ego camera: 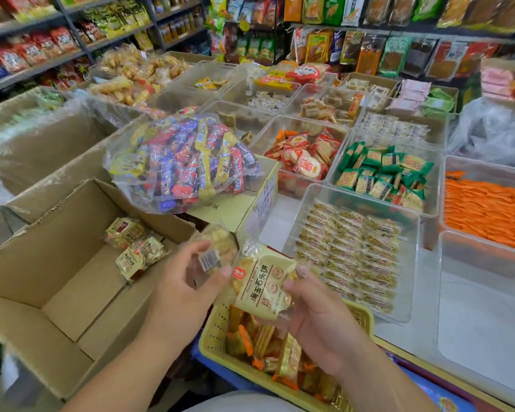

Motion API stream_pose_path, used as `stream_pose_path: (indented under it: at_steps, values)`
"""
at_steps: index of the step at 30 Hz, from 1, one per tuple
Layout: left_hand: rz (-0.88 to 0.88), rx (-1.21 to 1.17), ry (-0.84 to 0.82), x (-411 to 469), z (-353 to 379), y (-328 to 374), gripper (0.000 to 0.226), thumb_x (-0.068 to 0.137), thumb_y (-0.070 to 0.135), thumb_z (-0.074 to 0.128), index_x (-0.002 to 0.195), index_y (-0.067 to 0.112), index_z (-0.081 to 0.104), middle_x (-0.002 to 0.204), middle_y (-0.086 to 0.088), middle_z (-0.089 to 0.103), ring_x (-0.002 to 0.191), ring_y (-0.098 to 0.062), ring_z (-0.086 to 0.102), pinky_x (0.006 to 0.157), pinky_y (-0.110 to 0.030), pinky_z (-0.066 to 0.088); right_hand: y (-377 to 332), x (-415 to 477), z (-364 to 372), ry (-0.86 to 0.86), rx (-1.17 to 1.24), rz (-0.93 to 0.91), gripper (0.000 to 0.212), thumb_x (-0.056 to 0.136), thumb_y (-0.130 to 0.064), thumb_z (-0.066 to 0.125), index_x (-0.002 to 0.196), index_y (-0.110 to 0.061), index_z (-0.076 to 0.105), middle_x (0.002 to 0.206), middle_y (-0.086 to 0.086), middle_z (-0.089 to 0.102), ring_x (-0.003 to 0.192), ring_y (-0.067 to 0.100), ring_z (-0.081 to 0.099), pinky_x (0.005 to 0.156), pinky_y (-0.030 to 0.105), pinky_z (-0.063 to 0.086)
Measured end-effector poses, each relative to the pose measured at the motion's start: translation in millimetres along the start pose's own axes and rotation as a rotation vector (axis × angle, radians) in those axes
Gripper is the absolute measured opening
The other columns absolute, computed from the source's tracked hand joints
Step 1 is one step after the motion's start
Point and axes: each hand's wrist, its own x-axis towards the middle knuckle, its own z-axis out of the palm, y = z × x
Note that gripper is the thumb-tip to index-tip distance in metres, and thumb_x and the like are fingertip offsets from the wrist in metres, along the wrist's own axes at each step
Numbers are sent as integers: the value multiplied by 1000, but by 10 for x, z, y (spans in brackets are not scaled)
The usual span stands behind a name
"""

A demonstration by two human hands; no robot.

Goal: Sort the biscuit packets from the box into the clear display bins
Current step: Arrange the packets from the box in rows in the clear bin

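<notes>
My right hand [318,316] grips a cream biscuit packet [263,285] with printed characters, held face up above a yellow basket. My left hand [182,281] pinches a second packet [213,252], its barcode side toward me. Both hands meet just right of the open cardboard box [27,295], where a few matching packets [134,248] lie in the far corner. A clear display bin [411,292] to the right holds several rows of the same kind of packet.
The yellow perforated basket [211,331] of mixed snacks sits under my hands. A clear bag of colourful sweets [182,162] rests on a closed carton behind the box. More clear bins hold green, red and orange packets; an empty bin [488,307] stands at right. Stocked shelves surround.
</notes>
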Motion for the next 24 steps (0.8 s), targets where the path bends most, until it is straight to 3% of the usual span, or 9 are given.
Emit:
stream_pose_path:
  at_steps: [2, 4, 7, 9, 11, 15, 18, 21, 24]
  values:
    - [-141, -290, -137, -17, 17, 14, 35, 74, 59, 76, 107, 48, 70, 110, 13, 74, 94, -6, 73, 66, -19, 58, 13, 2, 16, -20, -12, 13, 47, 88, -15, 63, 134, -7, 53, 131, 23, 65, 120, 48, 62, 94, 60, 52]
    - [-192, -431, -251, -54, 27, 43, 35, 75, 56, 77, 106, 39, 73, 110, 3, 76, 92, -13, 76, 64, -20, 58, 22, 6, 36, -18, -38, 20, 46, 91, -15, 65, 135, -8, 54, 131, 23, 65, 121, 47, 61, 103, 67, 44]
    - [-158, -401, -270, -77, 66, 38, 21, 82, 38, 78, 103, 39, 75, 104, 1, 79, 84, -12, 77, 64, -20, 58, 65, 33, 63, 81, -157, -34, 38, 96, -15, 66, 133, -13, 58, 126, 17, 69, 114, 38, 68, 97, 64, 52]
    - [-136, -327, -234, -64, 99, -12, 26, 87, 16, 78, 99, 39, 75, 94, 1, 79, 72, -7, 74, 58, -18, 56, 116, 62, 92, 265, -285, -100, 42, 92, -19, 73, 131, -25, 58, 122, 10, 70, 102, 30, 74, 88, 58, 59]
    - [-134, -259, -215, -55, 124, -59, 30, 87, 9, 81, 97, 36, 72, 94, 0, 79, 75, -9, 74, 60, -21, 57, 174, 92, 90, 458, -452, -169, 54, 86, -29, 80, 130, -43, 52, 119, -2, 65, 96, 16, 73, 82, 50, 62]
    - [-99, -170, -207, -71, 158, -115, 40, 70, 42, 86, 106, 40, 68, 102, 2, 75, 85, -10, 73, 68, -31, 61, 274, 136, 33, 558, -776, -285, 60, 90, -42, 73, 131, -61, 35, 129, -23, 48, 107, -8, 56, 79, 23, 57]
    - [-73, -203, -240, -75, 259, -97, 51, 67, 58, 83, 115, 44, 69, 103, 13, 72, 86, -11, 72, 69, -22, 58, 337, 135, 15, 576, -909, -309, 63, 92, -62, 56, 148, -52, 28, 156, -21, 23, 140, -5, 31, 111, 27, 37]
    - [-11, -175, -310, -31, 336, -73, 54, 74, 79, 67, 121, 51, 67, 110, 22, 69, 104, -9, 67, 83, -25, 54, 356, 149, 4, 454, -977, -202, 110, 69, -101, 31, 157, -45, -4, 163, -28, -17, 145, -13, -16, 120, 23, 2]
    - [26, -139, -355, 4, 357, -62, 58, 84, 87, 45, 125, 53, 65, 131, 24, 64, 127, -1, 57, 103, -30, 45, 275, 196, -34, 370, -1035, -110, 121, 67, -97, 49, 159, -41, -8, 158, -32, -14, 146, -11, -12, 119, 22, 4]
